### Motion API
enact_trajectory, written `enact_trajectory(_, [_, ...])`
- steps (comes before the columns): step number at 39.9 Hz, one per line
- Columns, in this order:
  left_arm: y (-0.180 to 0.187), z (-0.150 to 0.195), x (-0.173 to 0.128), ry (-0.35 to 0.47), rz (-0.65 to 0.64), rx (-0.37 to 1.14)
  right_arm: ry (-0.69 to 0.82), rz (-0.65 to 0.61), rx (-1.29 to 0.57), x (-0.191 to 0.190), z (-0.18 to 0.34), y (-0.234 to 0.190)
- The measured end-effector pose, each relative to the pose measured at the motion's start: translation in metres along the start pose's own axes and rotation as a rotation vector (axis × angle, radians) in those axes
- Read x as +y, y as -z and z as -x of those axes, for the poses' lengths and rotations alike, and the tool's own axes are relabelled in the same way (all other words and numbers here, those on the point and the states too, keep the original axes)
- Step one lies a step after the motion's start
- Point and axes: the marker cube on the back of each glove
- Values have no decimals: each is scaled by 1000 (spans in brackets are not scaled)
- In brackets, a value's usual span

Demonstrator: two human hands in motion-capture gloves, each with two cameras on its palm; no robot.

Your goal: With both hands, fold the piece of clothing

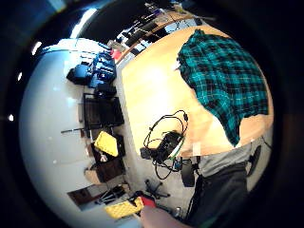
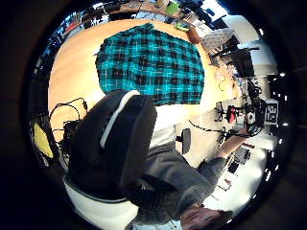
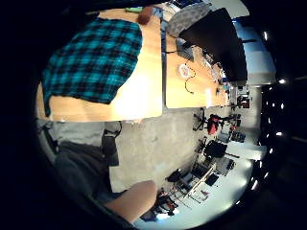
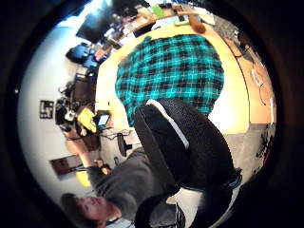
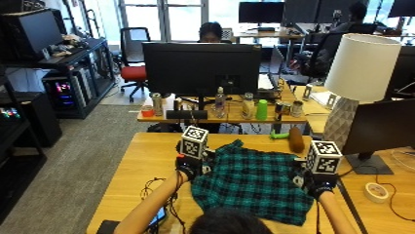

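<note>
cables: black tangle [image 5: 158, 187] on the wooden table [image 5: 146, 156], lower left of the outside view, left of the left forearm.
left hand: [image 5: 189, 167] lower centre-left, raised at the shirt's left edge. Fingers: can't tell, and no contact with the cloth visible.
shirt: teal-and-black plaid [image 5: 254, 181], spread flat at lower centre between both hands, near corner by the table's front edge.
right hand: [image 5: 317, 183] lower right, up at the shirt's right edge. Fingers: can't tell.
view diff: palm views look down on the shirt [image 4: 173, 71] from well above the table, so neither palm is on it. Outside view alone shows both hands flanking it.
</note>
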Motion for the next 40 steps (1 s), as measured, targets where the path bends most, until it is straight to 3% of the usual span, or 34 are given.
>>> enact_trajectory(30, [-14,-9,-7,-55,30,-1,-33,53,44,1,-18,-18])
enact_trajectory(40, [-59,-30,-21,-196,88,-25,-17,103,24,-13,-11,-37])
